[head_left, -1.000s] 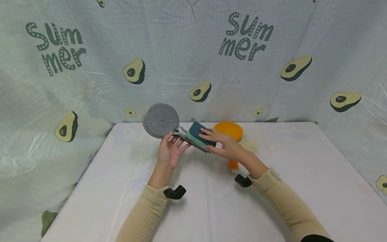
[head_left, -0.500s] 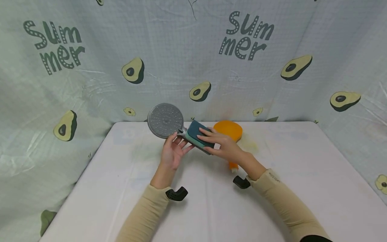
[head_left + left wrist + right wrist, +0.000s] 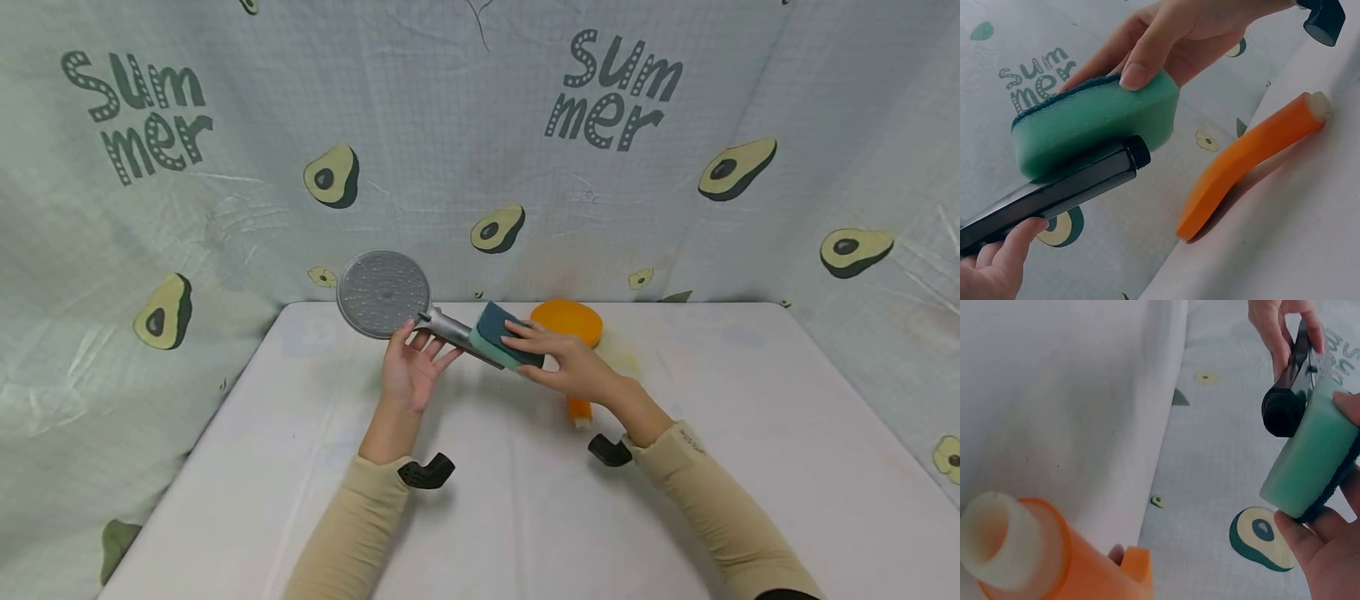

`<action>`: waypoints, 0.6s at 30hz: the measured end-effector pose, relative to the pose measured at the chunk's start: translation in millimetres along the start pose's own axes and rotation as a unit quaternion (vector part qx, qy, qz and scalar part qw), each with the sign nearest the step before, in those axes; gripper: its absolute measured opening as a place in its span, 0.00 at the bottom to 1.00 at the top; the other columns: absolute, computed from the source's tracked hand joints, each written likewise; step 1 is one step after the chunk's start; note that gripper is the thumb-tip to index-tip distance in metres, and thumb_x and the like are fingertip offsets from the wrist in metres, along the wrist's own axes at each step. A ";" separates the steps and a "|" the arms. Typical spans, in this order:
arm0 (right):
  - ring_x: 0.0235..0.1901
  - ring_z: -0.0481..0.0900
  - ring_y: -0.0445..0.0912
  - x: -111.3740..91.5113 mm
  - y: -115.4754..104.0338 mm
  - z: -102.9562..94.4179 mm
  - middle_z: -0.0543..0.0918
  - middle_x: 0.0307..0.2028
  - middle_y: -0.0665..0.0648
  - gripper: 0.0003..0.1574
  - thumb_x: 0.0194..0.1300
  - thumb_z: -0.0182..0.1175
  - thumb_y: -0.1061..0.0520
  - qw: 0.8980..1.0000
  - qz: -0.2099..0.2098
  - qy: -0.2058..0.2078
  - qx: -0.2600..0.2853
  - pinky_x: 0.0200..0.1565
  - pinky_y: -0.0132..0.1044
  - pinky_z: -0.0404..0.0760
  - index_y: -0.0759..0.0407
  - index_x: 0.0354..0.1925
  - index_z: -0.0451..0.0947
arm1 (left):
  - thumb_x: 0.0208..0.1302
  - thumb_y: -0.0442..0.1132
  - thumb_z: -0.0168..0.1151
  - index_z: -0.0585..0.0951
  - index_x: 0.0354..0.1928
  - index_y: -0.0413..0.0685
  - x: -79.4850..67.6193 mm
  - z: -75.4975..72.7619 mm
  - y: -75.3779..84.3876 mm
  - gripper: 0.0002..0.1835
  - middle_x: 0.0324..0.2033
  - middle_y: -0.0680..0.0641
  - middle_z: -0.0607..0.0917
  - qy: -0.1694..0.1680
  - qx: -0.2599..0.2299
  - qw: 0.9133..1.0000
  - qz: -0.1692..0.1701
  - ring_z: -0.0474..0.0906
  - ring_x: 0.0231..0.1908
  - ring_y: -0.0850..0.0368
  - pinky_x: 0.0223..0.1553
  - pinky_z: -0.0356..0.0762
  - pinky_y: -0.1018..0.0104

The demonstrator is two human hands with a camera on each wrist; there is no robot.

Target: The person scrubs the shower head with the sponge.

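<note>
Avocado-print sheet [image 3: 420,125] behind a white table [image 3: 480,517]. Left of the orange handled thing [image 3: 564,317], my left hand [image 3: 408,375] grips the grey shower head [image 3: 382,293] near its neck; I'd guess light, stiff, slick, so good spot. My right hand [image 3: 573,367] pinches a squishy-looking sponge [image 3: 1094,128] against its handle [image 3: 1060,195].

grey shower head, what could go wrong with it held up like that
The grey shower head might twist or drop: the left hand grips near its neck, while the right hand holds the sponge against the far part of its handle. The sponge could slip off, as it juts past the threaded end. The right hand could knock the orange shower head lying close by.
</note>
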State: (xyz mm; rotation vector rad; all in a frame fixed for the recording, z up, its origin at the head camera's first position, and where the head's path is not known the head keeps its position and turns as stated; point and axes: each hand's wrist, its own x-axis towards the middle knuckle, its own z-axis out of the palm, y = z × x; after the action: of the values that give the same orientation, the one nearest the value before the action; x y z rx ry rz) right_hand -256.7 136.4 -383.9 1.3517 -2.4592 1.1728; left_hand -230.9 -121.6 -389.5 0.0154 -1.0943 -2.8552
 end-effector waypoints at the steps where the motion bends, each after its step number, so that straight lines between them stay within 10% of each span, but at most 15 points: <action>1: 0.73 0.61 0.63 -0.8 0.8 -0.7 0.71 0.71 0.62 0.30 0.67 0.68 0.64 1.000 0.000 0.000 -0.003 0.67 0.56 0.67 0.63 0.66 0.77 | 0.81 0.41 0.40 0.67 0.66 0.43 0.4 -0.1 0.5 0.19 0.53 0.46 0.84 0.000 -0.003 1.000 0.001 0.83 0.53 0.48 0.43 0.85 0.49; 18: 0.73 0.58 0.68 13.5 -7.2 7.6 0.67 0.74 0.59 0.32 0.71 0.65 0.59 0.999 0.018 -0.031 -0.027 0.68 0.61 0.64 0.59 0.70 0.73 | 0.85 0.49 0.38 0.58 0.76 0.43 -0.3 -2.3 -25.5 0.27 0.61 0.44 0.79 0.009 0.027 0.999 -0.044 0.81 0.58 0.48 0.49 0.83 0.49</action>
State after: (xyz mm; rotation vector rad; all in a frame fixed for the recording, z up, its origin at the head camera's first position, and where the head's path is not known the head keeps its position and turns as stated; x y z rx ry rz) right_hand -257.4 119.9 -379.3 1.3560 -2.5478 1.0791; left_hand -232.3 -104.3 -408.2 0.0954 -1.1972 -2.8940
